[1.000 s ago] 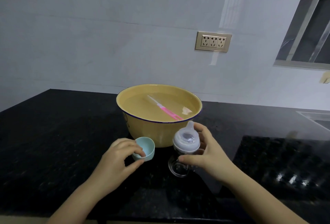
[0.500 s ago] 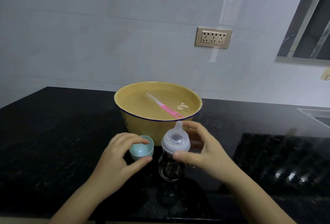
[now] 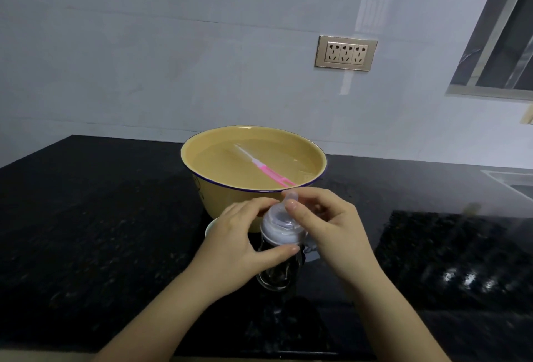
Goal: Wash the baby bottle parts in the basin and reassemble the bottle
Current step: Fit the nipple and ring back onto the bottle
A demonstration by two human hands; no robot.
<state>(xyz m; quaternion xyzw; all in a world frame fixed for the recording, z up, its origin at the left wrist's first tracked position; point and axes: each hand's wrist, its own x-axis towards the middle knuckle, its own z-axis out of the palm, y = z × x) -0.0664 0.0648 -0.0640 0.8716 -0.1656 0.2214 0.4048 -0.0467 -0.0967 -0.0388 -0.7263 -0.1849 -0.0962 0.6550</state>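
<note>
A clear baby bottle (image 3: pixel 277 272) with a pale lilac collar and silicone nipple stands tilted on the black counter, just in front of the basin. My left hand (image 3: pixel 233 246) grips the bottle's body, thumb across the glass below the collar. My right hand (image 3: pixel 326 223) pinches the nipple and collar at the top. The yellow basin (image 3: pixel 227 197) holds water, and a pink-handled brush (image 3: pixel 264 169) lies in it. A light blue cap (image 3: pixel 212 227) sits on the counter behind my left hand, mostly hidden.
The black speckled counter (image 3: pixel 101 232) spreads to both sides. A sink edge (image 3: pixel 510 180) shows at the far right. A wall socket (image 3: pixel 345 53) and a window frame sit above, on the tiled wall.
My left hand let go of the blue cap and moved right onto the bottle's body. My right hand shifted from the bottle's side up to the nipple and collar.
</note>
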